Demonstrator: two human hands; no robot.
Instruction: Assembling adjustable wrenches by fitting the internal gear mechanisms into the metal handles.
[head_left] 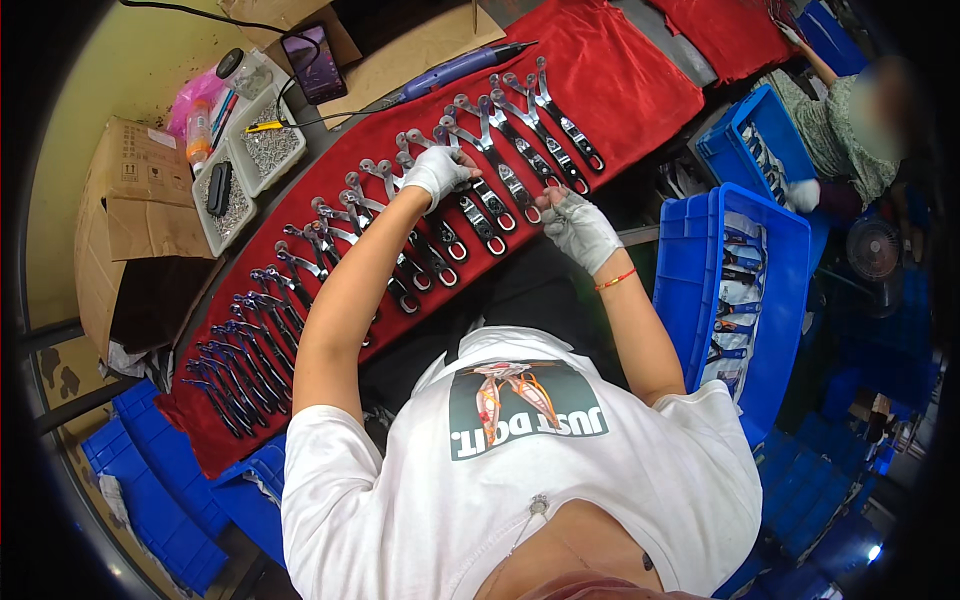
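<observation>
Across a red cloth [622,85] lies a long row of black-and-silver hand tools [512,183], with forked metal ends away from me and looped handle ends toward me. My left hand [438,178], in a white glove with bare fingertips, is over the middle of the row. Its fingers are bent together beside a handle and hide whatever is between them. My right hand [582,232], gloved likewise, is at the row's near edge, right of the left hand. Its thumb and fingers are closed near a looped handle end; what they hold, if anything, is too small to make out.
A purple pen-shaped power tool [455,72] lies beyond the row. Far left are white trays [272,140] of small metal parts, a yellow cutter [266,126], a phone [314,65] and a cardboard box [150,190]. Blue crates [790,300] stand right, near another person [840,135].
</observation>
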